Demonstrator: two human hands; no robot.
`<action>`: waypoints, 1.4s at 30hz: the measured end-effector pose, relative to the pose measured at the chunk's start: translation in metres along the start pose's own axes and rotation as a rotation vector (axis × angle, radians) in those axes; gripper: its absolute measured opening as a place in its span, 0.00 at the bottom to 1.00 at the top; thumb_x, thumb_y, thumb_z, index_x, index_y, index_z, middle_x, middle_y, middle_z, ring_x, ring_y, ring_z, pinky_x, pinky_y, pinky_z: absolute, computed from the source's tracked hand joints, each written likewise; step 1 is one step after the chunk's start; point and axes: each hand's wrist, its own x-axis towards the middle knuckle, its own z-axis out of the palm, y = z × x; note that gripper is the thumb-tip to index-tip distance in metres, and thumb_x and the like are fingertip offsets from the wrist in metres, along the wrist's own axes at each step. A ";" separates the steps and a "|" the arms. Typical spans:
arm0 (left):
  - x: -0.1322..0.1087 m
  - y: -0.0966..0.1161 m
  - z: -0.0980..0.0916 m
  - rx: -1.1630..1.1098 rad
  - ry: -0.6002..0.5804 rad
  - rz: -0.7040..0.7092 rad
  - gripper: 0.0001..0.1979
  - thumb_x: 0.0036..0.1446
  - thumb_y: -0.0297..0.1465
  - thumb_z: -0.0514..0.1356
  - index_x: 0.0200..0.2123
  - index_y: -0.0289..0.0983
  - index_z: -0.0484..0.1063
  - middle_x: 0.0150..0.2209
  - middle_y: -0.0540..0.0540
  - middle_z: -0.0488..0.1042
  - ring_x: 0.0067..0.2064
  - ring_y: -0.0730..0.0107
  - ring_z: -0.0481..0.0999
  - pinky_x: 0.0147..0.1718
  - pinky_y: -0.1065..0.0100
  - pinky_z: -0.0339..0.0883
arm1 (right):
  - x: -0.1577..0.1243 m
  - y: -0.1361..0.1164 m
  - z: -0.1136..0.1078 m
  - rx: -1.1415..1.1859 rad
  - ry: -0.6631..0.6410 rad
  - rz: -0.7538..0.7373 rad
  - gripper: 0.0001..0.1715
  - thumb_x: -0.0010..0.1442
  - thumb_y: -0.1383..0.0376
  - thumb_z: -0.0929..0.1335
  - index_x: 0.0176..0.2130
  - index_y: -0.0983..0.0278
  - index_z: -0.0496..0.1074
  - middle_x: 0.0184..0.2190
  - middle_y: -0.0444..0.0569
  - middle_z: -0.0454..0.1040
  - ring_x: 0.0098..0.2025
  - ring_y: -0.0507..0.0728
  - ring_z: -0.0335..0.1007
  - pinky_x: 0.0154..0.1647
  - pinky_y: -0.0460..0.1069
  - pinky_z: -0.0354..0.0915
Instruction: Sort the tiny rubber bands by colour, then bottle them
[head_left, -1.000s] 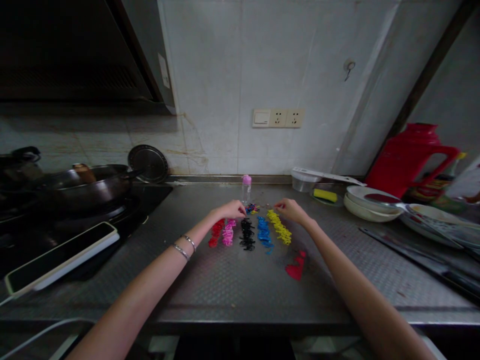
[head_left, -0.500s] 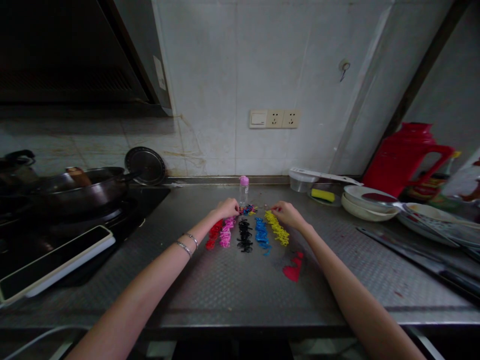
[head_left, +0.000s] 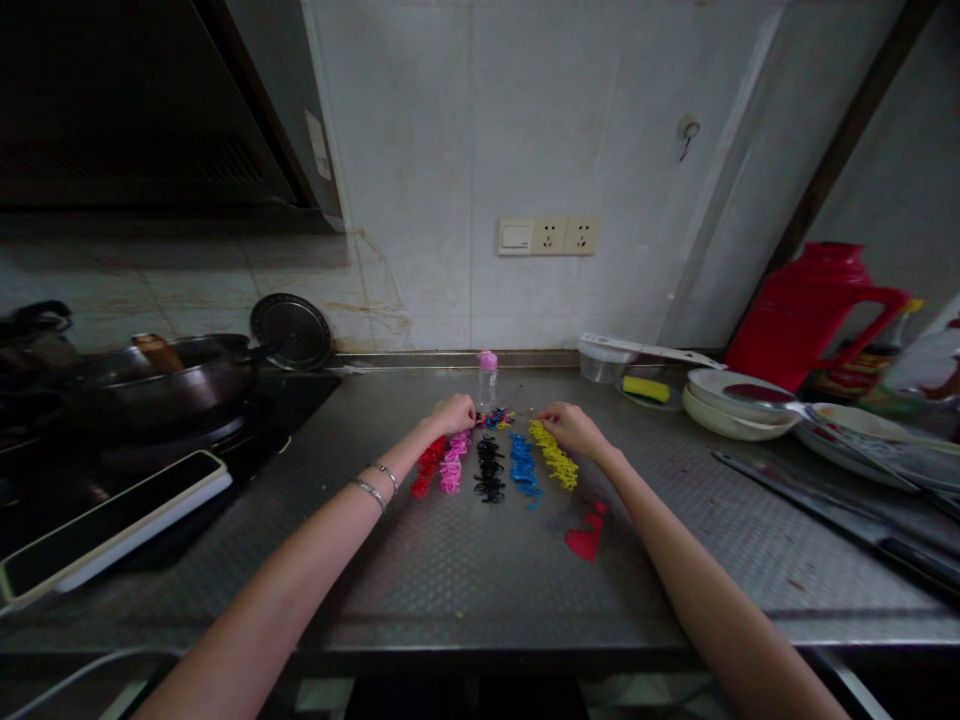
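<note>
My left hand [head_left: 453, 412] is closed in a pinch at the left edge of a mixed pile of small rubber bands [head_left: 495, 418]; whatever lies between its fingertips is too small to make out. At the far end of the row of yellow rubber bands [head_left: 555, 458], my right hand [head_left: 571, 428] is also pinched, its fingertips' contents unclear. Rows of red rubber bands [head_left: 428, 468], pink rubber bands [head_left: 453, 464], black rubber bands [head_left: 490, 472] and blue rubber bands [head_left: 523, 468] lie between my arms. Behind the pile stands a clear bottle [head_left: 487, 384] with a pink cap.
Red heart shapes [head_left: 585, 538] lie near my right forearm. Rightward are a yellow sponge [head_left: 646, 389], stacked bowls [head_left: 739, 420], a long black-handled utensil [head_left: 810, 510] and a red thermos [head_left: 806, 320]. On the left are a pan [head_left: 165, 385] and a white-edged device [head_left: 112, 520].
Both hands stay almost where they were, pinched beside the pile and the yellow row. The right fingertips have shifted very slightly left; the rows look unchanged.
</note>
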 end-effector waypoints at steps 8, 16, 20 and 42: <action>0.011 -0.007 -0.011 -0.257 0.156 0.015 0.11 0.45 0.27 0.56 0.29 0.32 0.78 0.29 0.43 0.77 0.30 0.71 0.72 0.31 0.73 0.63 | 0.000 -0.001 -0.001 0.000 -0.029 0.036 0.15 0.54 0.65 0.63 0.38 0.64 0.76 0.37 0.51 0.75 0.39 0.53 0.70 0.42 0.43 0.61; 0.000 0.005 0.001 -0.305 -0.012 0.141 0.11 0.43 0.26 0.56 0.28 0.31 0.78 0.24 0.46 0.75 0.24 0.74 0.68 0.26 0.74 0.58 | 0.002 -0.003 0.000 0.000 -0.063 0.033 0.14 0.54 0.67 0.63 0.38 0.64 0.76 0.38 0.50 0.75 0.40 0.54 0.70 0.42 0.44 0.61; -0.007 0.011 0.011 -0.301 -0.064 0.167 0.11 0.43 0.26 0.56 0.29 0.31 0.78 0.24 0.47 0.75 0.24 0.75 0.67 0.25 0.75 0.57 | 0.001 -0.003 0.001 0.002 -0.054 0.000 0.15 0.54 0.66 0.62 0.37 0.64 0.76 0.37 0.51 0.76 0.39 0.54 0.70 0.41 0.44 0.61; -0.038 -0.074 0.004 -0.648 0.231 -0.156 0.12 0.46 0.31 0.59 0.32 0.30 0.77 0.29 0.44 0.77 0.29 0.72 0.72 0.29 0.73 0.63 | 0.039 -0.041 0.024 -0.088 -0.284 -0.040 0.12 0.53 0.66 0.64 0.37 0.59 0.76 0.36 0.46 0.76 0.39 0.54 0.70 0.39 0.43 0.61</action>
